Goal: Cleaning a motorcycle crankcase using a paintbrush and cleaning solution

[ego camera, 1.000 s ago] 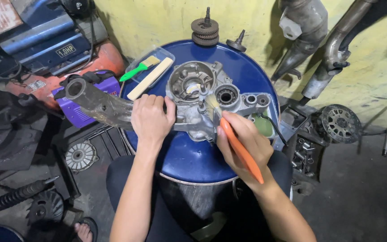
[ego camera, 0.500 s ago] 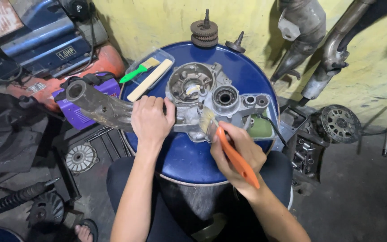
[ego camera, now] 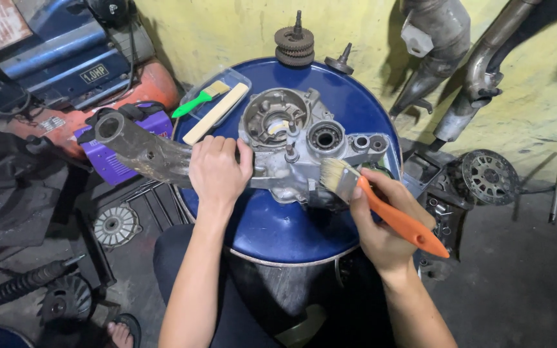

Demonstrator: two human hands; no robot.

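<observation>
A person seated at an upturned blue drum (ego camera: 278, 225) works on a grey engine casing (ego camera: 298, 148) that lies on the drum's top, its long arm reaching out past the left rim. The right hand (ego camera: 381, 225) has its grip pressed together around the orange handle of a paintbrush (ego camera: 381, 206), whose pale bristles touch the casing's near right edge; half a second ago the bristles sat slightly lower and further left along that edge, and a second ago they were up among the round bearing bores. The left hand (ego camera: 217, 171) stays flat on the casing where the arm joins the body, fingers curled over the metal, unmoved across all three frames. Beyond the casing a clear plastic tray (ego camera: 217, 96) holds a green-handled brush (ego camera: 201, 96) and a pale wooden stick (ego camera: 217, 113). At the drum's far rim stands a stack of gears (ego camera: 294, 45), unchanged. Two exhaust pipes (ego camera: 465, 77) lean against the yellow wall (ego camera: 227, 32) behind.
</observation>
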